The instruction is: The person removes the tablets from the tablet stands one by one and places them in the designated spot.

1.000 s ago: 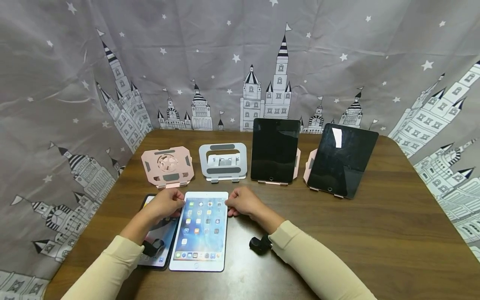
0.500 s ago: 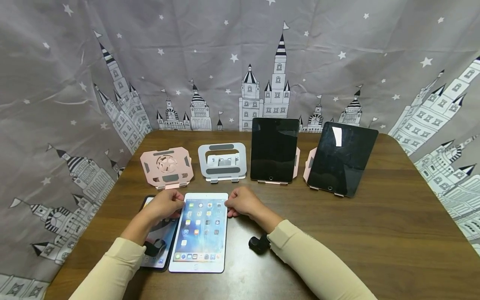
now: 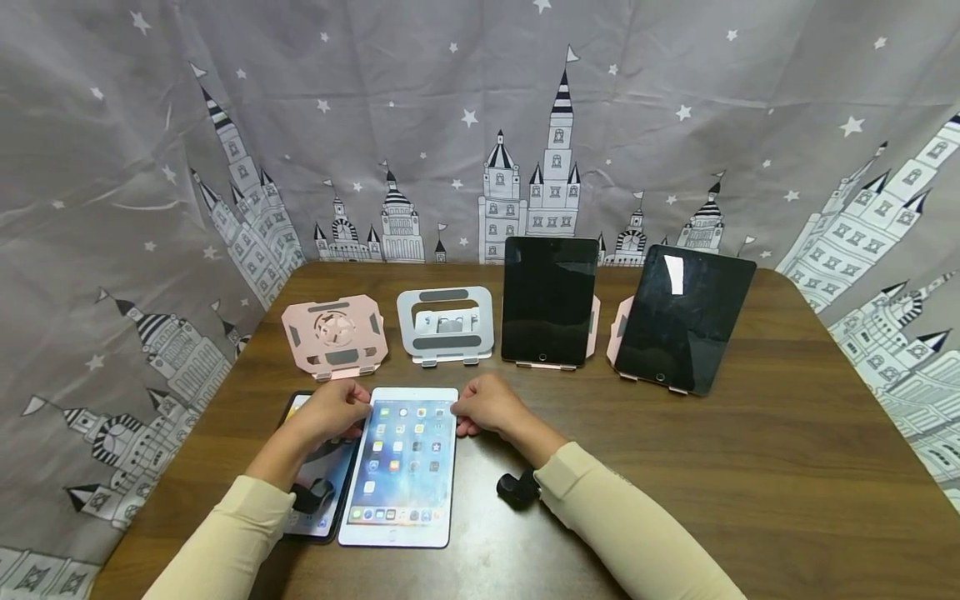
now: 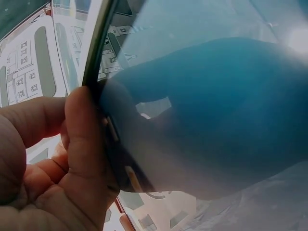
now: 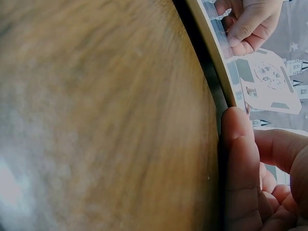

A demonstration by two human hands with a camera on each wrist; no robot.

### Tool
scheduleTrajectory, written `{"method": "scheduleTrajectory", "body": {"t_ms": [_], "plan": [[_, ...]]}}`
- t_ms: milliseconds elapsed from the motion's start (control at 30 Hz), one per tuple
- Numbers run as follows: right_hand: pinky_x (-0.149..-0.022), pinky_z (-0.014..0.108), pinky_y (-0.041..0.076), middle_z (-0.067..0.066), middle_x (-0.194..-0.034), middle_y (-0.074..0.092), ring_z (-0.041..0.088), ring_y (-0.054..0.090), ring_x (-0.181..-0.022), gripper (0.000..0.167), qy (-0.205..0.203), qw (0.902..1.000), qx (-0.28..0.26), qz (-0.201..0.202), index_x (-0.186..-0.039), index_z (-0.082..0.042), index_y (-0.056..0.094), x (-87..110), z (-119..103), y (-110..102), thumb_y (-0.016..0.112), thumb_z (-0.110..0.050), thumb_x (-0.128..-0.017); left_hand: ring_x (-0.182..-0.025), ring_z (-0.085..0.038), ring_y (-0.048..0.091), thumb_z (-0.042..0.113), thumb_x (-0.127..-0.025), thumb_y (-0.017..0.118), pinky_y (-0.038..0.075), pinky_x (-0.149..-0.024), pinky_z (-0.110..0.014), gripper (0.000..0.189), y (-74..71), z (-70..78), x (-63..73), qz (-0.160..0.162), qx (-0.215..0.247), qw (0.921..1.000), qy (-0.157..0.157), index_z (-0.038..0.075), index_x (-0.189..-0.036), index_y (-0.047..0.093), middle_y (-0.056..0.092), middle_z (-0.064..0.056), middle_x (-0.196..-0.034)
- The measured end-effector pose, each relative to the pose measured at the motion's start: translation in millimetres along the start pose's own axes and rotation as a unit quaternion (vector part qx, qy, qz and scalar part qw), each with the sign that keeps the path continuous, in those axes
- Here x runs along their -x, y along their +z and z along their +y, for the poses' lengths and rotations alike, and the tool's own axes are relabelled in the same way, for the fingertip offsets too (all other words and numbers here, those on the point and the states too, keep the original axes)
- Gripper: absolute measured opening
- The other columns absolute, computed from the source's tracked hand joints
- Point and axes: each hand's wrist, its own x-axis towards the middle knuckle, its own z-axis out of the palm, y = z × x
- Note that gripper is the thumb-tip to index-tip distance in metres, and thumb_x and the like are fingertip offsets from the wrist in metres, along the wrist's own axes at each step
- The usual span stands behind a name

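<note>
A white tablet [image 3: 405, 467], its screen lit with rows of app icons, lies near the front of the table. My left hand [image 3: 332, 412] grips the upper left edge of it between thumb and fingers. On the opposite edge, my right hand [image 3: 487, 405] pinches at about the same height. The right wrist view has the right fingers [image 5: 239, 139] against the tablet's thin side. Just left of the white tablet is a black-rimmed tablet [image 3: 336, 468], lit too and partly hidden under my left hand and wrist. Whether the white tablet is lifted cannot be told.
Behind the hands stand a pink tablet stand [image 3: 335, 333] and a grey-blue stand [image 3: 447, 340], neither bearing a tablet. Further right, two dark tablets lean on pink stands, one upright black tablet [image 3: 549, 300] and one tilted black tablet [image 3: 682, 321]. A castle-print curtain [image 3: 420, 108] hangs behind.
</note>
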Motion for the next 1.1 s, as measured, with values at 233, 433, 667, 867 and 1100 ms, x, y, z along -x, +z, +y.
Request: {"method": "scheduleTrajectory", "body": {"t_ms": [233, 433, 667, 867, 1100], "plan": [[-0.042, 0.017, 0.046, 0.010, -0.058, 0.062, 0.010, 0.060, -0.045, 0.016, -0.002, 1.0000, 0.002, 0.001, -0.074, 0.003, 0.060, 0.6, 1, -1, 0.065, 0.004, -0.089, -0.081, -0.027, 0.058, 0.003, -0.096, 0.059, 0.057, -0.066, -0.033, 0.012, 2.0, 1.8, 1.3, 0.006, -0.009, 0.9999, 0.004, -0.006, -0.105, 0.055, 0.054, -0.017, -0.093], [-0.042, 0.017, 0.046, 0.009, -0.056, 0.061, 0.010, 0.060, -0.045, 0.017, -0.003, 1.0000, 0.005, 0.000, -0.073, 0.003, 0.060, 2.0, 1, -2, 0.065, 0.004, -0.089, -0.079, -0.026, 0.057, 0.002, -0.095, 0.059, 0.057, -0.065, -0.032, 0.007, 4.2, 1.6, 1.1, 0.012, -0.016, 0.9998, 0.010, -0.004, -0.099, 0.056, 0.053, -0.014, -0.089], [-0.041, 0.016, 0.045, 0.009, -0.057, 0.062, 0.010, 0.060, -0.045, 0.017, 0.001, 1.0000, 0.002, -0.002, -0.073, 0.002, 0.059, 2.1, 1, -3, 0.065, 0.004, -0.089, -0.078, -0.025, 0.057, 0.002, -0.094, 0.059, 0.057, -0.066, -0.032, 0.004, 5.8, 2.8, 0.8, 0.013, -0.019, 0.9997, 0.012, -0.002, -0.095, 0.057, 0.053, -0.013, -0.086], [-0.043, 0.017, 0.048, 0.010, -0.060, 0.063, 0.011, 0.061, -0.047, 0.015, -0.006, 1.0000, 0.002, -0.005, -0.075, 0.003, 0.061, 4.0, 2, -5, 0.065, 0.003, -0.090, -0.081, -0.025, 0.056, 0.005, -0.096, 0.057, 0.057, -0.068, -0.033, 0.007, 5.0, 2.4, 3.4, 0.007, -0.012, 0.9999, 0.008, -0.002, -0.098, 0.057, 0.054, -0.013, -0.089], [-0.050, 0.024, 0.050, 0.008, -0.067, 0.062, 0.013, 0.060, -0.055, 0.010, -0.092, 0.9944, 0.050, -0.006, -0.081, -0.001, 0.062, 15.3, 1, -18, 0.064, -0.003, -0.091, -0.082, -0.024, 0.057, 0.015, -0.099, 0.057, 0.056, -0.067, -0.033, 0.017, 2.4, 9.3, 3.2, -0.008, -0.016, 0.9998, -0.002, -0.002, -0.102, 0.059, 0.056, -0.013, -0.095]]}}
